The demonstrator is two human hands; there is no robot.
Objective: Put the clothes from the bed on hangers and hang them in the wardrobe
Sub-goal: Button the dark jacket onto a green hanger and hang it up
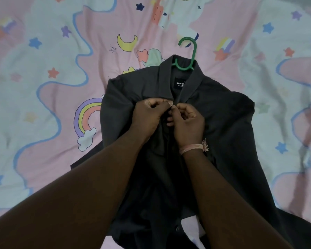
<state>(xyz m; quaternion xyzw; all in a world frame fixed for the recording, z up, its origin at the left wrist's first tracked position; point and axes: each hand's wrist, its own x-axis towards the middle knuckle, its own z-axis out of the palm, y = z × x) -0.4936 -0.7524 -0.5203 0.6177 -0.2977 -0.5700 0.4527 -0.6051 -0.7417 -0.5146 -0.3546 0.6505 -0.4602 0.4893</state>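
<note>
1. My left hand (150, 116) and right hand (187, 123) meet below the collar, fingers curled, pinching the dark grey shirt (223, 126) placket.
2. The shirt lies mid-bedsheet (43, 105) on a green hanger (187, 51).

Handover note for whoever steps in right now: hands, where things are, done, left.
Left hand and right hand: both pinch the dark shirt at the front placket just below the collar, apparently at the top button.
Shirt lies face up on the bed sheet, green hanger already inside, hook sticking out past the collar.
Done: hanger inserted.
Left: finish the buttoning, carry it to the wardrobe (out of view), hang it.
</note>
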